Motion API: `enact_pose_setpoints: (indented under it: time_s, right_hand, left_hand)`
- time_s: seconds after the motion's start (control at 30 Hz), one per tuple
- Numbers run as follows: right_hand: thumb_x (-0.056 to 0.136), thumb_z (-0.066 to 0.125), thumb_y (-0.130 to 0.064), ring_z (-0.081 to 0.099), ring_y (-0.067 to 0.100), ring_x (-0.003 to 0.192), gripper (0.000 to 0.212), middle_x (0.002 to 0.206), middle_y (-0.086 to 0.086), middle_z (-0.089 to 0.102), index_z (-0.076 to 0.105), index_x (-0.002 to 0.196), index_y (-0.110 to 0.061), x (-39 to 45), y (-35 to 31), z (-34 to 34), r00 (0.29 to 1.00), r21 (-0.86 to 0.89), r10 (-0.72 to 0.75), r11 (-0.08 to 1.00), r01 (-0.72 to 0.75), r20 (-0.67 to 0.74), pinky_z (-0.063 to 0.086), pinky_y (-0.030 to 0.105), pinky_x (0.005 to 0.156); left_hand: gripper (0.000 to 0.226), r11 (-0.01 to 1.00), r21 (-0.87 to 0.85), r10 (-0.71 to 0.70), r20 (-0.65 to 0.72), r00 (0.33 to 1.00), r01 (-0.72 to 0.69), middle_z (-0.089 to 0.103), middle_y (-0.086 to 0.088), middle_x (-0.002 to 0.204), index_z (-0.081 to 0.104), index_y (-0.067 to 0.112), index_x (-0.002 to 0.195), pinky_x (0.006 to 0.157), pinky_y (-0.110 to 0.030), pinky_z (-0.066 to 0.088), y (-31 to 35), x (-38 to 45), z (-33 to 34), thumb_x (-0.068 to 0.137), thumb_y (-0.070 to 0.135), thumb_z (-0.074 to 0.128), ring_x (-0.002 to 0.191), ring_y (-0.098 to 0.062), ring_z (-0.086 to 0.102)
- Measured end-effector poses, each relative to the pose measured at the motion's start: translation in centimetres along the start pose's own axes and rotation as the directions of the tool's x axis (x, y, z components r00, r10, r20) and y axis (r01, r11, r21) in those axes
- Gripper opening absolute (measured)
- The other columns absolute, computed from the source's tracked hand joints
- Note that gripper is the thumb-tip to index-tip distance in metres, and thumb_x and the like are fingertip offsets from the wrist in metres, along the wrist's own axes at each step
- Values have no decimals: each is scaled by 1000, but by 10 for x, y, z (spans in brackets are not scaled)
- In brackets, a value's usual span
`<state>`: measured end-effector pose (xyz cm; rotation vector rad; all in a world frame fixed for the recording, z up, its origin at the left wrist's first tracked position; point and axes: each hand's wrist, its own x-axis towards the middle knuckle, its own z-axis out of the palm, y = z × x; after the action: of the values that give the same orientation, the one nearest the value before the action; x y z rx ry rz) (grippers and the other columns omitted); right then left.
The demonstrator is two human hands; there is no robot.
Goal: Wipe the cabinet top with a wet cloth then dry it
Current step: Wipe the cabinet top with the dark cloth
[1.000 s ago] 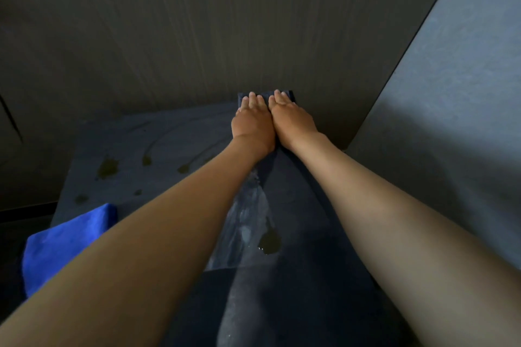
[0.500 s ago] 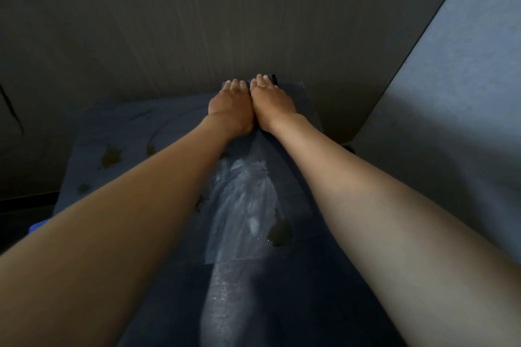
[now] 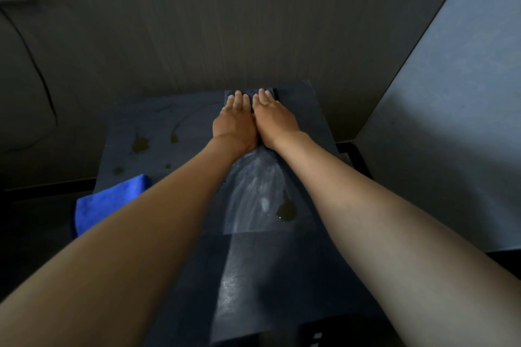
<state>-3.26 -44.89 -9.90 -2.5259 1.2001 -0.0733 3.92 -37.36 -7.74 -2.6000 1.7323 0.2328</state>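
Both hands, left hand [image 3: 235,124] and right hand [image 3: 275,118], press flat with straight fingers on a dark cloth [image 3: 248,93] at the cabinet top's [image 3: 158,127] twelve-o'clock edge, arms outstretched over its streaky wet matte surface.

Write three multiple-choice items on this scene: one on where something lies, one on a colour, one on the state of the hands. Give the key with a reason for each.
1. Where does the folded towel lie?
A. at the left edge of the cabinet top
B. against the back wall
C. under the hands

2. What colour is that towel?
A. yellow
B. white
C. blue

3. How are the left hand and right hand placed?
A. clenched in the air
B. flat, side by side, pressing on the dark cloth
C. apart, one on each cloth

Key: 1 A, it hangs over the near left edge, beside the left forearm. 2 C, bright blue against the grey top. 3 B, fingers lie straight, and the cloth's edge shows past the fingertips.
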Motion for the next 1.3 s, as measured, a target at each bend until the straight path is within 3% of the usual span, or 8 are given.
enact_pose_setpoints:
  time_s: [0.23, 0.6, 0.77, 1.1, 1.3]
  right_hand:
    - [107, 23, -19, 11, 21, 151, 50, 164, 7, 9, 18, 155, -8, -54, -2, 7, 1000, 26, 1, 1000, -1, 15, 21, 40, 120]
    - [107, 27, -17, 7, 21, 152, 52, 164, 9, 5, 13, 156, -8, -159, -9, 6, 999, -40, -14, 999, 16, 46, 19, 38, 121]
    - [106, 26, -17, 9, 22, 151, 52, 165, 8, 5, 13, 156, -10, -201, -11, 10, 998, -39, 5, 999, -2, 57, 23, 41, 120]
    - [107, 25, -17, 10, 22, 151, 51, 164, 7, 7, 14, 156, -10, -276, -16, 14, 997, -68, 24, 998, -19, 72, 25, 40, 118]
    - [107, 27, -20, 12, 21, 151, 51, 165, 5, 6, 14, 156, -13, -314, -22, 18, 997, -32, 51, 998, -49, 58, 26, 39, 117]
  left_hand:
    - [63, 996, 92, 14, 42, 999, -17, -3, -15, 161, -4, 3, 153, 122, -35, 8, 14, -58, -1, 104, 25, 28, 150, -28, -1]
    - [69, 986, 158, 45, 97, 994, -61, -5, -17, 161, -6, 3, 153, 122, -38, 9, 33, -148, 16, 101, 31, 30, 149, -30, -4]
    - [66, 985, 152, 74, 71, 995, -84, -6, -16, 161, -7, 2, 153, 122, -37, 3, 44, -189, 22, 103, 29, 27, 149, -30, -6]
    - [75, 988, 141, 43, 111, 993, -58, -3, -19, 161, -4, 0, 153, 121, -41, 9, 59, -248, 47, 98, 37, 32, 149, -31, -6]
    - [71, 999, 16, 34, 71, 997, -35, -8, -13, 161, -5, 4, 154, 122, -36, 12, 65, -293, 39, 102, 28, 37, 149, -26, -7]
